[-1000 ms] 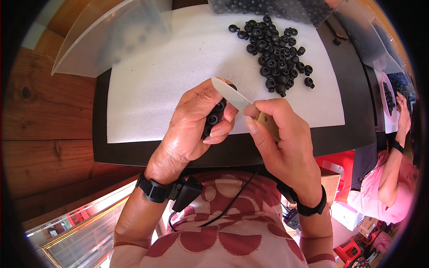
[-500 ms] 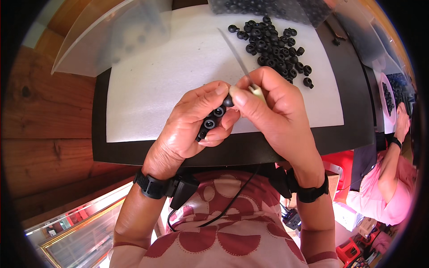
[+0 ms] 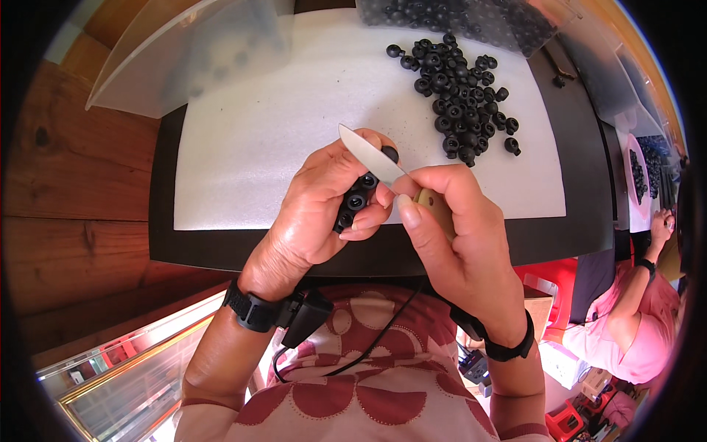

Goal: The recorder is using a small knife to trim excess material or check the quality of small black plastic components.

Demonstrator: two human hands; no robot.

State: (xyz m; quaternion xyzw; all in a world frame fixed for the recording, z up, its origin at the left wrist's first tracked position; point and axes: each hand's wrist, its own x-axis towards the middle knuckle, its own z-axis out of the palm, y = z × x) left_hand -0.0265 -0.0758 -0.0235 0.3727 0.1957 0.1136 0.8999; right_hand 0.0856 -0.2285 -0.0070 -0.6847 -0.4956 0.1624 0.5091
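Note:
Several small round black parts (image 3: 357, 200) with ringed holes lie in my left hand (image 3: 309, 195), its fingers curled round them. One more black part sits near the thumb and fingertips, partly hidden behind the blade. My right hand (image 3: 471, 228) grips a small knife (image 3: 370, 156) by its yellowish handle, thumb on the side. The blade points up and to the left, across the fingers of my left hand. Both hands are over the near edge of a white sheet (image 3: 250, 147). A loose pile of the same black parts (image 3: 458, 103) is spread beyond my right hand.
A translucent bin (image 3: 184, 59) stands at the far left, and another bin (image 3: 471, 22) full of black parts at the back. The sheet lies on a dark table (image 3: 166, 191). At right, a co-worker's hand (image 3: 661, 227) is near a pink tray (image 3: 639, 184).
The knife has swung from pointing away to lying across my left hand, its flat now showing. My right hand has drawn back nearer me, off the black part it was pinching.

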